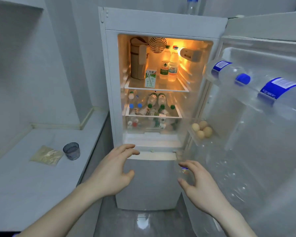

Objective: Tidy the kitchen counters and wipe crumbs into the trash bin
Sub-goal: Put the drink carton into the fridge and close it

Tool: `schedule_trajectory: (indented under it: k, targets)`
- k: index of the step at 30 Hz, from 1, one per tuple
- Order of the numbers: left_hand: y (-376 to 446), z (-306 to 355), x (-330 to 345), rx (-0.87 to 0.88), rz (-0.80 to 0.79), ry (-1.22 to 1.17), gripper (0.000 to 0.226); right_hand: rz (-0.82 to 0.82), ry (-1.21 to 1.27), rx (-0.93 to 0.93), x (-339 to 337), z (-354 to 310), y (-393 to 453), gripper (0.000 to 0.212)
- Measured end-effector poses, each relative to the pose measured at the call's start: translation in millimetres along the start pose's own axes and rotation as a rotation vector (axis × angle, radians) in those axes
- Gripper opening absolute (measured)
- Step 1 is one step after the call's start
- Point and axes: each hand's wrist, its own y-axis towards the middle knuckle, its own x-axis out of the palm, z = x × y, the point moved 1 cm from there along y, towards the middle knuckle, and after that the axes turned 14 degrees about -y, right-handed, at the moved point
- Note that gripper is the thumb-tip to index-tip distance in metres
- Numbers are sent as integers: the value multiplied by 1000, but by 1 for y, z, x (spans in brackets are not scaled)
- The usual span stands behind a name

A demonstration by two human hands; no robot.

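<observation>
My left hand (112,170) hovers with fingers spread in front of the fridge (161,19), just below its open upper compartment and over the shut lower door (149,182). My right hand (197,182) is also spread, its thumb and fingers curved beside a clear bottle with a blue label (184,169) at the inner edge of the open fridge door (263,117). I see no firm grip on that bottle. On the white counter (32,182) to the left lie a flat bag of beige grains (46,155) and a dark translucent cup (71,150).
The lit fridge shelves hold a milk carton (150,78), upright water bottles (168,65) and several lying bottles (152,103). The door racks carry big blue-labelled bottles (256,82) and eggs (202,129). The open door fills the right side. Grey floor (143,223) lies below.
</observation>
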Motion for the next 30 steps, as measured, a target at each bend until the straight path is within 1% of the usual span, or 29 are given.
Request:
schedule_trajectory:
  k: [4, 7, 9, 11, 13, 15, 19, 22, 24, 27, 30]
  targets:
    - [-36, 39, 26, -25, 3, -4, 54, 126, 26, -1, -19, 15, -45, 40]
    - [-54, 63, 37, -36, 24, -2, 54, 274, 56, -61, -40, 21, -69, 36]
    - [-62, 75, 39, -39, 30, 4, 54, 333, 25, -82, -51, 28, -79, 37]
    - [-69, 86, 39, -47, 37, 17, 54, 293, -78, -51, -56, 37, -87, 40]
    - [-74, 96, 39, -53, 40, 29, 53, 162, -218, 1, -54, 45, -92, 43]
    - [-78, 104, 38, -52, 47, 42, 53, 55, -296, 20, -49, 49, -95, 46]
    - [-85, 114, 33, -53, 87, 53, 53, 16, -336, 13, -45, 38, -91, 53]
    - [-91, 117, 25, -63, 113, 59, 52, -43, -424, -45, -36, 20, -85, 63]
    - [-94, 118, 18, -63, 134, 69, 52, -71, -423, -77, -30, 4, -79, 66]
    - [-100, 119, 5, -62, 177, 89, 52, -93, -390, -156, -22, -30, -71, 64]
    - [-107, 120, -9, -78, 223, 86, 51, -85, -301, -252, -14, -66, -70, 64]
